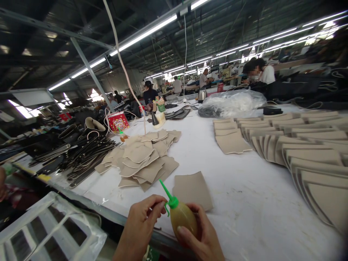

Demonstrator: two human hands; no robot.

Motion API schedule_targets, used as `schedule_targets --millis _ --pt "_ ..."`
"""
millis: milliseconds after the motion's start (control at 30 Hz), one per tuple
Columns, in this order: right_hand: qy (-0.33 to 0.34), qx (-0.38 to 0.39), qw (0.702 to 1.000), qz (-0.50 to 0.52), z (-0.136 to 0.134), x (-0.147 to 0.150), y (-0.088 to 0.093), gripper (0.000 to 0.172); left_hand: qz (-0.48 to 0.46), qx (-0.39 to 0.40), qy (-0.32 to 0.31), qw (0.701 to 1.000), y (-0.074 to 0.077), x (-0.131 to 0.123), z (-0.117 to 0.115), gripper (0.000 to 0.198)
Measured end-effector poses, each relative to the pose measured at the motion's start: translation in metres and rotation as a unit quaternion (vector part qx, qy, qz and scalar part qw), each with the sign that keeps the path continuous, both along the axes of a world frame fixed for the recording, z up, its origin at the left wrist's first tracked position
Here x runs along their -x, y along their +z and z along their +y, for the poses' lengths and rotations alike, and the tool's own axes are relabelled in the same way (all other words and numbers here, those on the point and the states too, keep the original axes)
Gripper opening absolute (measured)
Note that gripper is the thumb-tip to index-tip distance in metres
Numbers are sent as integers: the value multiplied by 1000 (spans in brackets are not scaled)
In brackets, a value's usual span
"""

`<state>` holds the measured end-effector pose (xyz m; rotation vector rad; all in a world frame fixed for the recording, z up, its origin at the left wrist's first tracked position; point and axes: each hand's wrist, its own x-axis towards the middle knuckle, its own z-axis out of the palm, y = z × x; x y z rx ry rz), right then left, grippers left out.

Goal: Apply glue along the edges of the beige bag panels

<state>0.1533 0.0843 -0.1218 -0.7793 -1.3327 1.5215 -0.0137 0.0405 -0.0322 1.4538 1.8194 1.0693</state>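
A small squeeze bottle [182,220] of amber-yellow liquid sits at the bottom centre of the frame, over the near edge of the white counter [244,203]. Its rounded body is translucent. Its green cap narrows to a thin pointed nozzle that tilts toward the upper left.

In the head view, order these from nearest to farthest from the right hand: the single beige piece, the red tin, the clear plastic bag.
From the right hand:
1. Single beige piece, just ahead.
2. Red tin, far left.
3. Clear plastic bag, far back, right of centre.
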Motion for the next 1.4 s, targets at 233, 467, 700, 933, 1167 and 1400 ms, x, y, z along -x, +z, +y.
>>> schedule_targets --millis 233,467,700,933,1167,1400 --pt "-5 -11 1000 -22 0 -1 -3 47 99 -4 -44 994 20 -2 4 30" --pt "-15 -9 1000 -21 -1 -1 3 46 132 -24 -25 991 14 0 0 32" --pt "-2 -6 1000 -19 0 -1 4 45 37 -9 16 999 7 2 -3 29" --pt "-2 -14 1000 -16 0 -1 2 43 15 13 -29 999 16 -2 1 23" --pt "4 -16 1000 -22 0 -1 1 43 93 -69 -7 993 11 -6 1 22" --pt "-10 -4 1000 -19 -1 -1 3 45 109 -118 52 986 -8 -17 -3 30"
